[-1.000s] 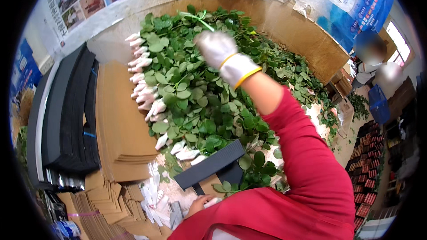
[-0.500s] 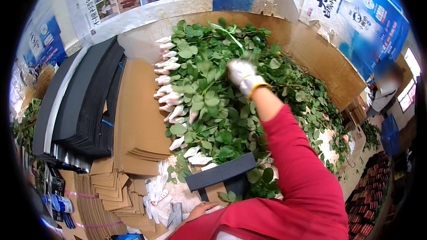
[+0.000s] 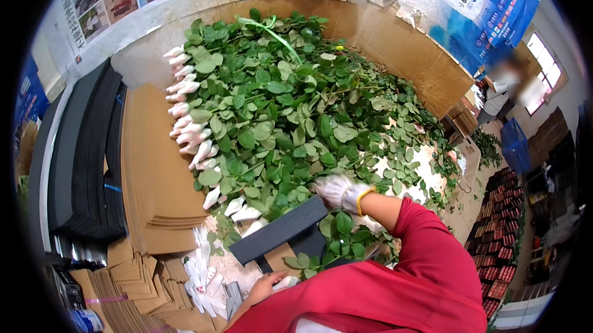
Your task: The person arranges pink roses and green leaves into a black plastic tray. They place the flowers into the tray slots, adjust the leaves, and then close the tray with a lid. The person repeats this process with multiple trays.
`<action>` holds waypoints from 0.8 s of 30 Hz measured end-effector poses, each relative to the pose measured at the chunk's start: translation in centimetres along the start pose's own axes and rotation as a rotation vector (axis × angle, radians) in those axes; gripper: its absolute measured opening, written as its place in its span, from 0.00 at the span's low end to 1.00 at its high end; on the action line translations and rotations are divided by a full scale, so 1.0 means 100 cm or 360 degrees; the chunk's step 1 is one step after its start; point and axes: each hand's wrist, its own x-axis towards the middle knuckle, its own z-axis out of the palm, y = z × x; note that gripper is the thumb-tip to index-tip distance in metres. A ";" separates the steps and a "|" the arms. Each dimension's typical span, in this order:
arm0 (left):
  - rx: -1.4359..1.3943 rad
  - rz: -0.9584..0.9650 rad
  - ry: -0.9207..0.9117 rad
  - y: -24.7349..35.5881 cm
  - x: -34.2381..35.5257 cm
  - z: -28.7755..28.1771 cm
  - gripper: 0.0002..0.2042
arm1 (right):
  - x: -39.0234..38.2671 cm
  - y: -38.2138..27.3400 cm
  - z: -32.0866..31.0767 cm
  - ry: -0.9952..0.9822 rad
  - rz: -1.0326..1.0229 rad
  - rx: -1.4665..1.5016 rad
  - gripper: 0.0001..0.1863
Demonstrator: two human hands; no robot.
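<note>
Leafy green rose stems [image 3: 265, 104] lie in a big heap, with white sleeved buds [image 3: 185, 132] along its left edge. My right hand [image 3: 340, 192], in a white glove with a yellow cuff edge, is at the heap's near side, beside the end of a dark ridged strip [image 3: 278, 228]. Its fingers are smeared by motion and partly lost among leaves. My bare left hand [image 3: 264, 288] rests low in front of the strip, near a brown card piece [image 3: 281, 256] and a whitish bud-like thing [image 3: 286, 283]; its fingertips are partly hidden.
Stacked dark sheets [image 3: 80, 166] and brown cardboard sheets [image 3: 154, 166] stand on the left. White strips [image 3: 201, 277] lie near small folded cards [image 3: 133, 274]. A cardboard wall [image 3: 395, 49] bounds the heap. Far right are a person [image 3: 503, 89] and a blue crate [image 3: 514, 145].
My right hand has come down from the middle of the heap to its near edge beside the ridged strip. The view has shifted to the right. My left hand stays low by the card.
</note>
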 end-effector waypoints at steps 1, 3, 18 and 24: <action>0.0020 -0.0075 -0.0024 0.000 0.002 0.001 0.27 | 0.005 0.004 -0.033 -0.0221 0.0038 -0.0160 0.21; 0.0245 0.0360 -0.0078 -0.012 0.011 0.001 0.24 | 0.029 0.032 -0.026 0.0489 0.0093 -0.0322 0.19; -0.0209 0.0119 0.0105 0.003 -0.004 0.001 0.26 | 0.235 -0.005 -0.217 0.1097 -0.0073 0.0265 0.12; -0.0413 -0.0240 0.0597 -0.006 -0.066 -0.097 0.07 | 0.203 -0.051 -0.273 0.0763 -0.0116 0.0762 0.17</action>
